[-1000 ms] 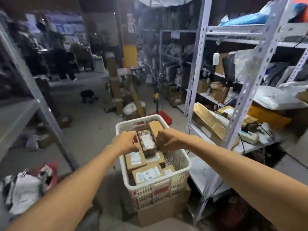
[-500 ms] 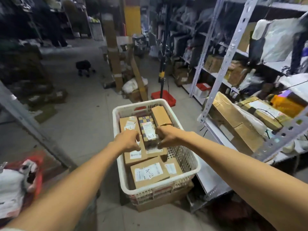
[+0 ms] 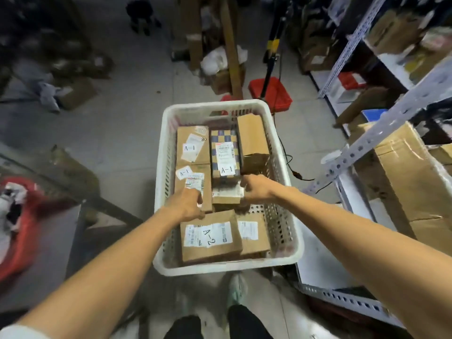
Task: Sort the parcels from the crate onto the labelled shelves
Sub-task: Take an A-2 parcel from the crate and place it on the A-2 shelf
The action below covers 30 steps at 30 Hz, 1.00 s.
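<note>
The main risk is a one-sided lift. The small flat brown cardboard parcel (image 3: pixel 227 195) sits low in the white perforated plastic crate (image 3: pixel 162 167), hemmed by the blue-and-cream checkered box marked A-1 (image 3: pixel 223 149) behind it and the brown cardboard parcel marked A-2 (image 3: pixel 210 241) in front; pulled up by one end, it could tip, snag a neighbour or slip back; its label is too blurred to read, so a wrong shelf is possible. The right hand (image 3: pixel 256 189) curls its fingers round the parcel's right end, grasping it; the left hand (image 3: pixel 187 204) lies just beside the left end, fingers curled over the brown cardboard box marked A-1 (image 3: pixel 193 177); whether it holds anything I cannot tell.
</note>
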Tool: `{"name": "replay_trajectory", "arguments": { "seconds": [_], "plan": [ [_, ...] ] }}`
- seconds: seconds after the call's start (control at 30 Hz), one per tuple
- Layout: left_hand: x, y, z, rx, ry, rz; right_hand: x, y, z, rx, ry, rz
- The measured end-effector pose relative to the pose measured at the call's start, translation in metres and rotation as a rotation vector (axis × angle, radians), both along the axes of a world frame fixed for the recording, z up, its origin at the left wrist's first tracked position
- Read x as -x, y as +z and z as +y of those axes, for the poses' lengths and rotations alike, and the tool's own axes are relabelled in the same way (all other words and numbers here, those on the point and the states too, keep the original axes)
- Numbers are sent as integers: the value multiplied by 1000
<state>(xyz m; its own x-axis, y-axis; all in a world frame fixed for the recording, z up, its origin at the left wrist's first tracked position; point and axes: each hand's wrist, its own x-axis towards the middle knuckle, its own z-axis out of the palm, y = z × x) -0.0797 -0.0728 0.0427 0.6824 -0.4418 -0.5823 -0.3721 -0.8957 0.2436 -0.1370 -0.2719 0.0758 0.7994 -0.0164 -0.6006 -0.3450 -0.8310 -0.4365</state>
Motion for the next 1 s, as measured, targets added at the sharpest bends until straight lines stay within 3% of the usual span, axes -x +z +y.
{"name": "replay_trajectory", "arguments": {
  "seconds": [0.23,0.43,0.57,0.67,0.77,1.0],
  "plan": [
    [13,-79,16,-79,142,67,-6,-100,18,-38,-30,113],
    [25,-130,36,-84,300,153,5,-170,40,30,-292,142],
    [30,-156,37,-33,458,280,17,-197,43,-31,-408,222],
    [37,-172,36,72,555,339,26,-211,45,-86,-440,322],
    [37,-178,37,193,660,307,32,-219,49,-220,-604,359],
    [31,-146,34,244,700,260,24,-178,38,-281,-733,266]
  ]
}}
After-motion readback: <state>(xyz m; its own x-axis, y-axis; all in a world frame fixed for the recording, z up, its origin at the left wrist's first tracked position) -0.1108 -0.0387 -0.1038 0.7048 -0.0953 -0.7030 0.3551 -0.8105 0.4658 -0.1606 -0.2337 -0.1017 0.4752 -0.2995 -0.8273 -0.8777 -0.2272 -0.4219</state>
